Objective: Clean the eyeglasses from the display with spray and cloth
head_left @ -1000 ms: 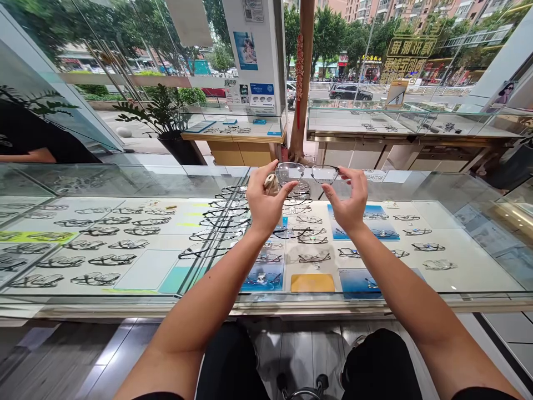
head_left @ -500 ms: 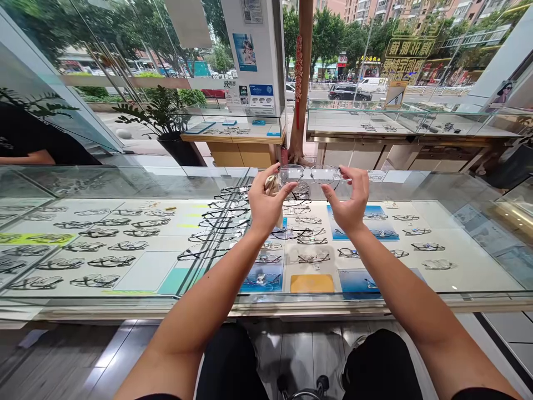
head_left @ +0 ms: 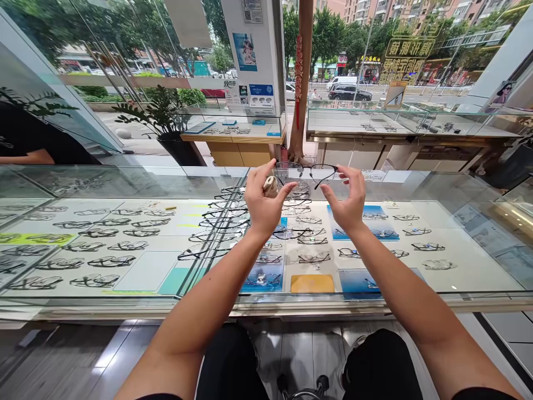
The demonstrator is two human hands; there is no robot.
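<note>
A pair of thin dark-rimmed eyeglasses is held up above the glass counter between my two hands. My left hand grips its left side near the hinge, and a bunched beige cloth is tucked in the same palm. At the other side, my right hand pinches the frame's right corner, thumb lower and apart from the rim. Below the hands, a row of eyeglasses lies on the counter top, partly hidden by my left forearm.
The glass display counter holds many frames, blue cards and a yellow case. Further back stand a potted plant, another showcase and a wooden trunk. A person in black is at the far left.
The eyeglasses have tilted, so the rims look darker and a temple now shows below the right lens. Both hands have shifted slightly to the left.
</note>
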